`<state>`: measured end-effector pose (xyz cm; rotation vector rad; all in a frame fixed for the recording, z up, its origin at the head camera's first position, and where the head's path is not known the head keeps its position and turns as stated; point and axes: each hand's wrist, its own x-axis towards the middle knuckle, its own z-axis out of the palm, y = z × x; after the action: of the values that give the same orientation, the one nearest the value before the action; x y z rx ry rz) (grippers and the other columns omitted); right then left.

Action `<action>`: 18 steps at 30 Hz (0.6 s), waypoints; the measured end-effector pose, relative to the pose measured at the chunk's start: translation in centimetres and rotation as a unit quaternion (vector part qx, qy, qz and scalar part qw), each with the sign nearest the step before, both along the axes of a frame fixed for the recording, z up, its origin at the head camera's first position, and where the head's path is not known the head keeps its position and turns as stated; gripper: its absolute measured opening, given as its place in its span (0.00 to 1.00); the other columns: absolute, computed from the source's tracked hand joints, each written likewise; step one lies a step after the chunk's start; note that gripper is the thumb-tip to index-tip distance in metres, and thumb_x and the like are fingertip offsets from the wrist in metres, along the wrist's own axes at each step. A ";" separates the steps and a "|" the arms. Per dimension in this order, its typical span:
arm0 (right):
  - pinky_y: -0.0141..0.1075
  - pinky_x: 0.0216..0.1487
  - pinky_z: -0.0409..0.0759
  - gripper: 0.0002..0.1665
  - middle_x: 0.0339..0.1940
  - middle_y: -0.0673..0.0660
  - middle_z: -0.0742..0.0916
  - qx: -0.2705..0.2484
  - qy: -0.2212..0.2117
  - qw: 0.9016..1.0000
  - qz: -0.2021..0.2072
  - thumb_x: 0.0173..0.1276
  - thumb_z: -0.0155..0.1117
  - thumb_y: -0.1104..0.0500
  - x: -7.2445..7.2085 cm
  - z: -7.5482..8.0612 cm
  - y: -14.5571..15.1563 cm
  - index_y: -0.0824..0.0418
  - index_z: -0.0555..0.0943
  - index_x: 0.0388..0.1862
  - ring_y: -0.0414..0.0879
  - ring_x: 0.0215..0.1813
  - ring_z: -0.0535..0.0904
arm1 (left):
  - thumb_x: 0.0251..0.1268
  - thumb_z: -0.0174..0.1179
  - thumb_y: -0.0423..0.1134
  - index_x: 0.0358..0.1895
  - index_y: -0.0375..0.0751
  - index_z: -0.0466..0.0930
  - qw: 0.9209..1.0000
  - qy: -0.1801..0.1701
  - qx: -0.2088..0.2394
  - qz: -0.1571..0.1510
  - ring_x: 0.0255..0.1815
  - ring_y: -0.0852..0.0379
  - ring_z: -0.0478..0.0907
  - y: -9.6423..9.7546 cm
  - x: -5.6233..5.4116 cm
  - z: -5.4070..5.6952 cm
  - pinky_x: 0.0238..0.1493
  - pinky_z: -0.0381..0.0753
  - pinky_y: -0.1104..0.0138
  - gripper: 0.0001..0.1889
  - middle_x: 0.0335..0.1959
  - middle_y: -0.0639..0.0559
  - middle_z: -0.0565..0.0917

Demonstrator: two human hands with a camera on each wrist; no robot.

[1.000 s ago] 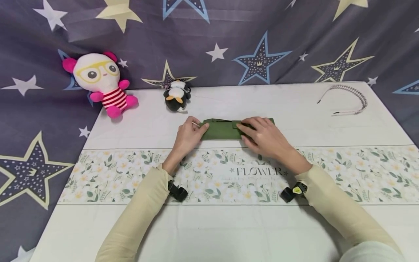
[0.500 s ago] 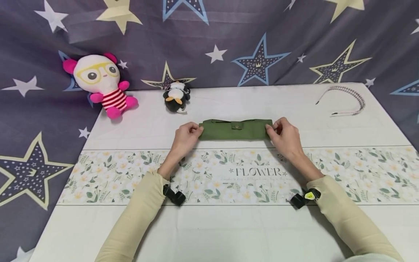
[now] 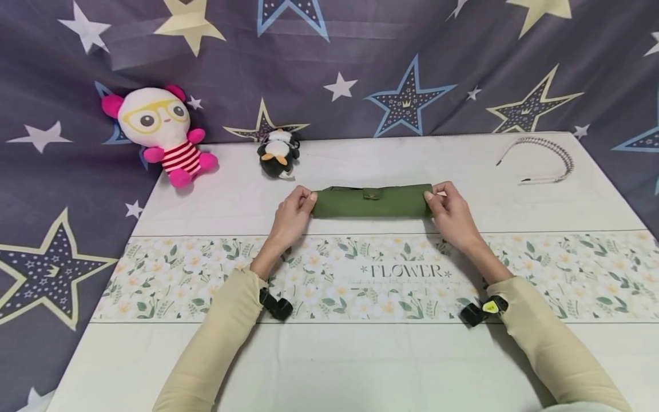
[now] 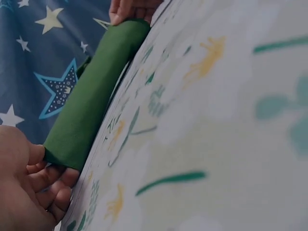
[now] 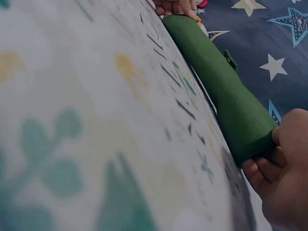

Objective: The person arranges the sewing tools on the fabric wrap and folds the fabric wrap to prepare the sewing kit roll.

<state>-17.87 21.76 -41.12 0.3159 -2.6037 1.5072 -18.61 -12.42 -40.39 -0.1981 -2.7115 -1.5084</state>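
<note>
A long, rolled-up green fabric bundle (image 3: 350, 205) with a small snap tab (image 3: 372, 194) at its upper edge lies crosswise between my hands. My left hand (image 3: 292, 216) pinches its left end, thumb on the near side and fingers beneath. At the other end, my right hand (image 3: 452, 214) grips it in the same way. Both wrist views show the green bundle (image 4: 89, 96) close over the table, with the fingers of the left hand (image 4: 29, 185) and right hand (image 5: 279, 168) curled under its ends.
A pink and white plush toy (image 3: 167, 131) sits at the back left, with a small penguin plush (image 3: 278, 153) beside it. A beaded headband (image 3: 563, 151) lies at the back right. A floral printed strip (image 3: 329, 286) crosses the white table (image 3: 360, 360). Behind hangs a star-patterned curtain (image 3: 319, 51).
My right hand has moved from the tab at the middle to the right end and taken hold there. The bundle's right end has shifted slightly up. My left hand keeps the left end.
</note>
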 end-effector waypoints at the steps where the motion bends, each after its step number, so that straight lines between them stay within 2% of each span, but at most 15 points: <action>1: 0.34 0.25 0.63 0.14 0.21 0.53 0.72 0.007 0.003 1.000 0.010 0.87 0.47 0.57 0.0 0.1 0.0 0.70 0.67 0.52 0.42 0.22 0.63 | 0.86 0.48 0.44 0.46 0.38 0.75 1.000 -0.001 -0.001 0.000 0.27 0.51 0.63 0.0 0.0 0.0 0.36 0.62 0.61 0.13 0.26 0.51 0.69; 5: 0.35 0.26 0.63 0.13 0.25 0.57 0.74 -0.003 -0.018 1.000 0.024 0.87 0.46 0.57 0.0 0.2 0.2 0.69 0.66 0.52 0.43 0.23 0.64 | 0.85 0.50 0.44 0.47 0.37 0.77 1.000 0.000 0.018 0.003 0.29 0.51 0.66 0.0 -0.2 0.1 0.37 0.65 0.61 0.13 0.28 0.49 0.73; 10: 0.34 0.26 0.66 0.14 0.30 0.62 0.80 -0.013 -0.033 0.999 0.009 0.84 0.54 0.57 0.3 0.3 0.8 0.70 0.73 0.49 0.44 0.25 0.67 | 0.82 0.55 0.42 0.46 0.34 0.81 0.999 0.007 0.047 0.014 0.32 0.52 0.69 0.2 -0.5 -0.1 0.39 0.68 0.62 0.13 0.31 0.49 0.77; 15: 0.34 0.24 0.68 0.14 0.31 0.63 0.84 -0.010 -0.036 0.999 0.010 0.82 0.58 0.56 0.2 0.3 1.5 0.69 0.77 0.46 0.46 0.28 0.75 | 0.84 0.52 0.42 0.46 0.35 0.80 0.999 0.011 0.029 0.010 0.29 0.51 0.64 0.2 -0.7 -0.2 0.37 0.64 0.61 0.13 0.27 0.50 0.69; 18: 0.34 0.24 0.69 0.15 0.32 0.63 0.85 -0.005 -0.038 0.999 0.018 0.83 0.58 0.55 0.0 0.3 1.7 0.69 0.77 0.46 0.47 0.30 0.77 | 0.85 0.50 0.43 0.47 0.36 0.79 1.000 0.009 0.011 0.013 0.28 0.50 0.65 0.1 -0.7 -0.1 0.37 0.64 0.61 0.14 0.27 0.50 0.70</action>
<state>-17.86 23.49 -40.82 0.3130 -2.6617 1.5728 -19.30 -12.35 -40.47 -0.1738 -2.6711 -1.5221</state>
